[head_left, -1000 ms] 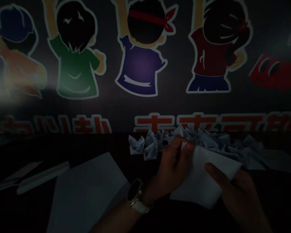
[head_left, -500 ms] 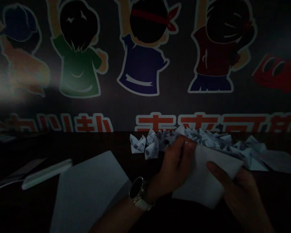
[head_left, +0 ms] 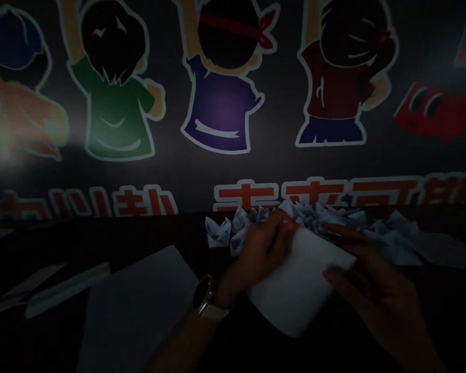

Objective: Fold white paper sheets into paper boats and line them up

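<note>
A white sheet of paper (head_left: 299,285), squarish as it shows, is held up in front of me at a slant. My left hand (head_left: 266,246), with a watch (head_left: 205,296) on its wrist, pinches the paper's upper left corner between thumb and fingers. At the paper's right corner is my right hand (head_left: 380,285), thumb and fingers spread apart around that corner. Its thumb tip lies at the paper's right edge; whether it presses there I cannot tell. Behind both hands sit many folded paper pieces (head_left: 218,231) with pointed tips, partly hidden by my left hand.
A large white sheet (head_left: 135,311) lies on the dark table at the left, beside a long pale strip-like object (head_left: 68,290). Another flat sheet (head_left: 446,248) is at the far right. A wall with printed cartoon figures (head_left: 221,109) stands behind the table.
My left hand and the paper have shifted a little left. My right hand has loosened from the paper's right side, its fingers now spread. The view has turned slightly.
</note>
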Available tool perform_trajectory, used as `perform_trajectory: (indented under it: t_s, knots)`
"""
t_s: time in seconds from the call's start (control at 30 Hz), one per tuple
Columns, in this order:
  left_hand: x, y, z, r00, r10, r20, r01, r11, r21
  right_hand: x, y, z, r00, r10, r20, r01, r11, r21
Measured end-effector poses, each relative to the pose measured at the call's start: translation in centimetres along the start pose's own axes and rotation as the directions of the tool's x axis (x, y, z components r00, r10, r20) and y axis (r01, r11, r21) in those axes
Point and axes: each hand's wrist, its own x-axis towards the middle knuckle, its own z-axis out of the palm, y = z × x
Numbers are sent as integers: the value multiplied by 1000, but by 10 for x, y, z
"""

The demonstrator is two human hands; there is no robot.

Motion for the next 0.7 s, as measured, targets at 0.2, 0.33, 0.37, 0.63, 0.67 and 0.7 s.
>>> perform_trajectory:
  t_s: [0.2,0.33,0.37,0.63,0.67,0.7]
  knots:
    - [2,-1,-9,993,7,115,-14,998,61,8,4,-12,990,-105,90,123,968,-218]
    - [1,-12,-4,997,-4,74,3,1000,19,8,6,-2,999,36,-41,-41,991,-126]
    - [1,-15,-1,999,-10,50,9,1000,2,7,9,2,990,111,-91,-117,992,-54]
    - [1,-25,8,997,-42,-71,38,998,-51,5,33,15,909,402,108,-410,822,395]
    - [1,-25,8,995,-45,-89,40,998,-54,5,35,15,908,410,85,-409,825,391]
    - [1,-25,7,993,-50,-109,44,997,-59,4,37,14,908,415,53,-403,833,380]
